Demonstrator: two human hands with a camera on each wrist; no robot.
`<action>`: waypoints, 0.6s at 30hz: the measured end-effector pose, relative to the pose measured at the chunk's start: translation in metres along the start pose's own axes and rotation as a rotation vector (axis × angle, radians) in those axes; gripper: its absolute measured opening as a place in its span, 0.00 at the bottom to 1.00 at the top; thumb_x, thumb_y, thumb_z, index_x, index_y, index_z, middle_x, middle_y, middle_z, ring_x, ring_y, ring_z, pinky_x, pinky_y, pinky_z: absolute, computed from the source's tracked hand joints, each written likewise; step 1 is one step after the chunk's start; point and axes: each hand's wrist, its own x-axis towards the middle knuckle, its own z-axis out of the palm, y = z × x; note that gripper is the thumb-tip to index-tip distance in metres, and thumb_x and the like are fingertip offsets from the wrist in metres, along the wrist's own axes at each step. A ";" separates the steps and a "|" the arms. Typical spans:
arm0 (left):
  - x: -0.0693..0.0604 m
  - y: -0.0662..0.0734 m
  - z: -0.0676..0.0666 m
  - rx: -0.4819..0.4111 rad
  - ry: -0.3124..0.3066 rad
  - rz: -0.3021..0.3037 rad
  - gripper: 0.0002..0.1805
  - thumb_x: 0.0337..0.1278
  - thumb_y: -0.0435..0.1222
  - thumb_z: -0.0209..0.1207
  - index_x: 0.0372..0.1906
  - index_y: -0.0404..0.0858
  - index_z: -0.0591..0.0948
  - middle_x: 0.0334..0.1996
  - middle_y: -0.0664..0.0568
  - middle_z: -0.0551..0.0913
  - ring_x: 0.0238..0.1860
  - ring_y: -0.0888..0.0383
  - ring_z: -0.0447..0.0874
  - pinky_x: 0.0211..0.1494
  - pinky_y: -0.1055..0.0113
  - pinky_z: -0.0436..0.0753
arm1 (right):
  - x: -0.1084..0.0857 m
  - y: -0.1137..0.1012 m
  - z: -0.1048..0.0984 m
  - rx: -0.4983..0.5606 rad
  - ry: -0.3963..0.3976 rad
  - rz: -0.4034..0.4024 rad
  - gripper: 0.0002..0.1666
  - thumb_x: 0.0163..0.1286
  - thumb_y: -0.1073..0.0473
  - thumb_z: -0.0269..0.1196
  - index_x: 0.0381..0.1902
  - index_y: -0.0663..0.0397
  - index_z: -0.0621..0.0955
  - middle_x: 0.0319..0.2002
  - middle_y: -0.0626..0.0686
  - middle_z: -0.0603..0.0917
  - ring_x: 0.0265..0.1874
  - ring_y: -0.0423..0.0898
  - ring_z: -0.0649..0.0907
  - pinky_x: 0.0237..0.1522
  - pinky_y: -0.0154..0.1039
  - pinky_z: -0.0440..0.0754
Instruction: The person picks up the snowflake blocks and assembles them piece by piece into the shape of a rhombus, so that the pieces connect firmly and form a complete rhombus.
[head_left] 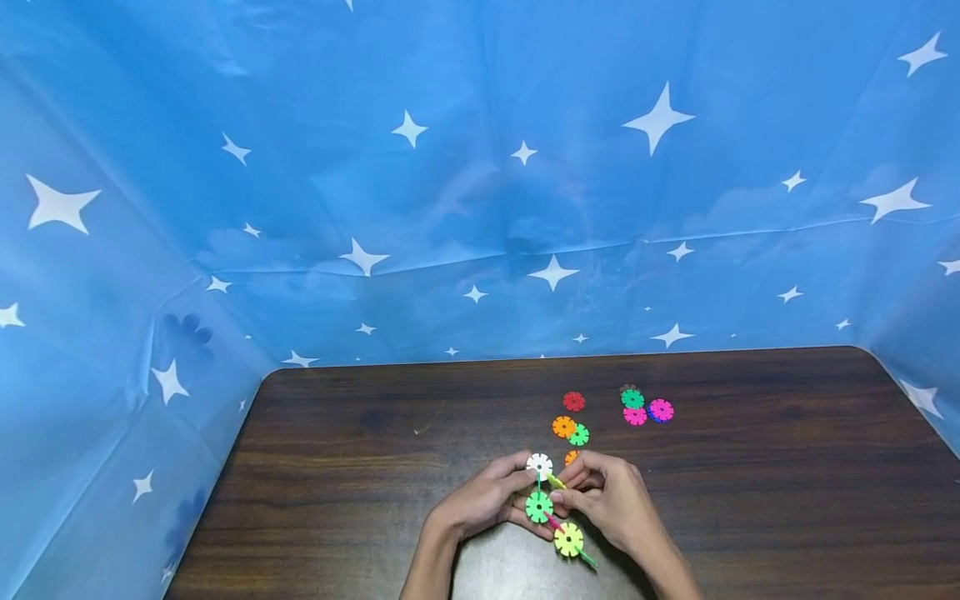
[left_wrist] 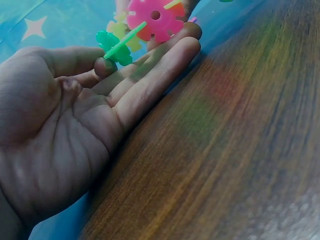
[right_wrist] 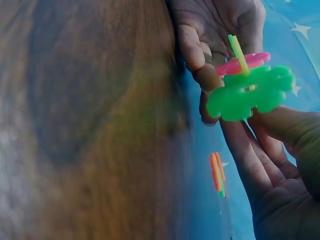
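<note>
1 chain of notched discs [head_left: 531, 508] is held above the near part of the table [head_left: 337, 500], its white disc [head_left: 539, 461] pinched by the left hand [head_left: 483, 500] and a yellow disc [head_left: 556, 482] narrowly gripped by the right hand [head_left: 618, 500]. Loose discs [head_left: 573, 402] are spread beyond it, short of the far edge [head_left: 540, 359], with broad stretches of tabletop left to both sides. Dark wood grain is surrounded by blue curtains [head_left: 450, 208] printed with white stars [head_left: 660, 119].
</note>
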 end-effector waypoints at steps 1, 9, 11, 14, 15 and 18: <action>0.000 0.000 0.000 0.002 -0.003 0.000 0.23 0.89 0.36 0.40 0.75 0.27 0.65 0.52 0.44 0.88 0.47 0.54 0.95 0.55 0.52 0.93 | 0.000 0.000 0.000 0.000 -0.004 0.000 0.11 0.58 0.68 0.80 0.32 0.55 0.87 0.29 0.49 0.91 0.28 0.35 0.88 0.33 0.30 0.88; 0.000 -0.001 -0.003 0.018 -0.047 -0.003 0.22 0.89 0.37 0.41 0.72 0.28 0.71 0.50 0.43 0.91 0.48 0.54 0.94 0.55 0.54 0.93 | 0.000 0.004 -0.004 0.063 -0.080 -0.016 0.14 0.55 0.65 0.83 0.36 0.56 0.87 0.32 0.50 0.90 0.31 0.34 0.88 0.36 0.31 0.88; 0.000 -0.001 -0.003 0.028 -0.061 0.005 0.22 0.89 0.37 0.41 0.70 0.26 0.72 0.48 0.44 0.91 0.48 0.55 0.94 0.53 0.57 0.93 | 0.000 0.006 -0.005 0.093 -0.104 -0.019 0.16 0.55 0.65 0.83 0.37 0.57 0.86 0.34 0.52 0.90 0.33 0.34 0.88 0.38 0.32 0.89; -0.001 -0.001 -0.003 0.037 -0.071 0.009 0.23 0.89 0.36 0.40 0.71 0.24 0.71 0.46 0.48 0.91 0.46 0.56 0.94 0.51 0.61 0.93 | -0.001 0.007 -0.006 0.146 -0.130 -0.020 0.23 0.54 0.67 0.83 0.43 0.59 0.83 0.39 0.56 0.89 0.36 0.38 0.90 0.42 0.33 0.90; -0.001 -0.001 -0.002 0.037 -0.070 0.010 0.23 0.89 0.36 0.41 0.71 0.24 0.71 0.45 0.49 0.90 0.46 0.57 0.94 0.50 0.62 0.93 | -0.001 0.008 -0.006 0.162 -0.138 -0.020 0.26 0.53 0.67 0.83 0.47 0.59 0.82 0.41 0.58 0.88 0.37 0.39 0.91 0.43 0.34 0.91; -0.002 0.000 -0.001 0.035 -0.073 0.003 0.24 0.89 0.37 0.41 0.73 0.23 0.70 0.46 0.49 0.90 0.46 0.57 0.93 0.50 0.62 0.93 | -0.001 0.008 -0.006 0.191 -0.171 -0.025 0.37 0.54 0.69 0.82 0.60 0.58 0.80 0.49 0.63 0.86 0.39 0.43 0.92 0.43 0.36 0.93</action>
